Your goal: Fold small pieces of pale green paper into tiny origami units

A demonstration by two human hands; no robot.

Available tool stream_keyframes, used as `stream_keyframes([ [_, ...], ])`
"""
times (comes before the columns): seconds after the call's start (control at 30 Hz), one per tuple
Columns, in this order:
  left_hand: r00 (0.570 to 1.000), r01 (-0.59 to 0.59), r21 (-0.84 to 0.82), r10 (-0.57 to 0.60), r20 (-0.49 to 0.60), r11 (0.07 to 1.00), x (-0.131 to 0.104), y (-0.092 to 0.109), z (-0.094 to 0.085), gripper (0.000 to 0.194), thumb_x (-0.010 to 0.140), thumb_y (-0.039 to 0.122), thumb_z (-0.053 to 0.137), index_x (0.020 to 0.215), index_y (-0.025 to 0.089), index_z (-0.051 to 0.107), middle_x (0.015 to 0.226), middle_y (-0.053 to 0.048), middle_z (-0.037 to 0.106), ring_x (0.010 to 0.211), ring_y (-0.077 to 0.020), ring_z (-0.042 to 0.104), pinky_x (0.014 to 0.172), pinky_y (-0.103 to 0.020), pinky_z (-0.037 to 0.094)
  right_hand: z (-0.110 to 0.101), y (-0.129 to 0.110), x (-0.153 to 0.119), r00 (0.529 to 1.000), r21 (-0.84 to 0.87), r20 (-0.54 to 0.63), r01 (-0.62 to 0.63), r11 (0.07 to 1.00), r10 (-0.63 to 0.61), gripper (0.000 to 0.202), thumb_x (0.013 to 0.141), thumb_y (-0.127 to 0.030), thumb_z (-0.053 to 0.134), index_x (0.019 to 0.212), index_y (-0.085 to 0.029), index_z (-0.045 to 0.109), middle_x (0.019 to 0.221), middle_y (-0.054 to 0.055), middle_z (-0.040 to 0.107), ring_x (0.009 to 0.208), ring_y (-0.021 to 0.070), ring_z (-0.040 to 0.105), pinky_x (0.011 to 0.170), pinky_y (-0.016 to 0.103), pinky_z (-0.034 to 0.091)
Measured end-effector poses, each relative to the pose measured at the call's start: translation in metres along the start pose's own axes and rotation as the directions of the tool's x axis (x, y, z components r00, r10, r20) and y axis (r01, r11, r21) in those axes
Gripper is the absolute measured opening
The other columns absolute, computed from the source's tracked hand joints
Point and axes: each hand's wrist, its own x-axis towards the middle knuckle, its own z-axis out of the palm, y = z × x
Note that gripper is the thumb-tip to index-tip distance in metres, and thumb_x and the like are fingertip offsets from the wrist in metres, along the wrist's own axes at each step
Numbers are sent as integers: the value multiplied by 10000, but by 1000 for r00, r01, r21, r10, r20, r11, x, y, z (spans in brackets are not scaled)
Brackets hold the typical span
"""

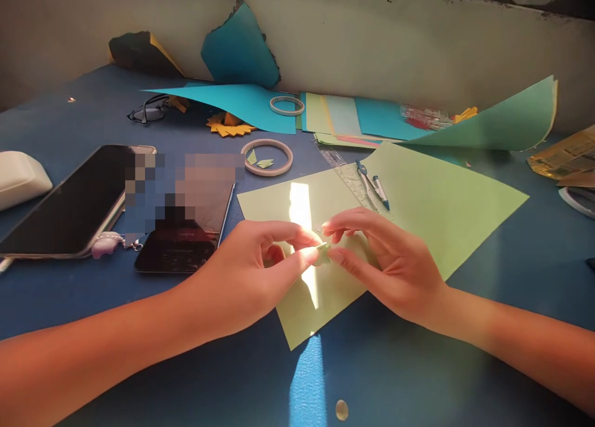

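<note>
**Item count as found**

Hands (pixel 255 263) (pixel 402 269): two. Small green paper pieces (pixel 322 253): three visible. Phones (pixel 74 204) (pixel 179 256): two. Tape rolls (pixel 290 158) (pixel 287 113): two. Drawing compass (pixel 366 180): one. Clear ruler (pixel 344 180): one. White case (pixel 23 179): one. Eyeglasses (pixel 147 114): one pair. Stacked coloured sheets (pixel 390 118): overlapping, number undetermined.

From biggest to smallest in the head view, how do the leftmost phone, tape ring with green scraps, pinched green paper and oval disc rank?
Leftmost phone
Tape ring
Pinched green paper and oval disc: too alike to rank

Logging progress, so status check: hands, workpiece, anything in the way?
Left hand: fingers pinching small green paper. Right hand: at the paper's other edge. Paper: held over large green sheet. Nothing seen blocking the hands; compass lies beyond them.
</note>
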Motion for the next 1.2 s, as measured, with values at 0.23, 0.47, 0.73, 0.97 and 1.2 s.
stream_keyframes([
  [0.23, 999, 11, -23, -12, -30, 1000, -1, -1, 0, 181, 777, 359, 515, 775, 210, 617, 794, -19, 613, 732, -170, 595, 493, -203, 422, 0, -6, -2, 985, -133, -39, 161, 978, -168, 260, 783, -77, 551, 987, -231, 599, 883, 56, 618, 839, 177, 586, 722, 349, 500],
  [0.47, 997, -37, 52, 41, -72, 998, -1, 2, 0, 148, 785, 336, 498, 762, 212, 575, 728, 15, 543, 529, -83, 478, 425, -182, 360, 0, -7, -3, 977, -180, -21, 205, 962, -212, 286, 774, -62, 543, 1021, -199, 584, 907, 79, 627, 850, 189, 583, 726, 354, 498],
  [0.73, 995, -78, 110, 85, -59, 991, -3, 2, 0, 145, 797, 325, 499, 766, 201, 567, 697, 26, 537, 476, -62, 408, 420, -186, 352, -3, -14, -2, 962, -291, 33, 269, 918, -272, 252, 778, -62, 487, 941, -233, 574, 839, 62, 611, 773, 179, 590, 654, 345, 491],
  [0.97, 978, -184, 170, 198, -70, 968, -4, 2, 1, 89, 793, 241, 497, 798, 200, 576, 778, 15, 586, 583, -85, 483, 526, -207, 425, -4, -16, -2, 950, -271, 63, 311, 911, -306, 302, 753, -28, 447, 940, -235, 565, 816, 60, 599, 735, 176, 576, 621, 341, 475],
  [1.2, 962, -250, 266, 270, -39, 931, -7, -3, 2, 90, 752, 162, 502, 818, 198, 553, 745, 21, 564, 564, -87, 435, 535, -235, 375, -5, -11, -4, 981, -147, 17, 195, 970, -194, 298, 785, -42, 419, 992, -204, 559, 882, 75, 593, 855, 189, 566, 717, 355, 485],
])
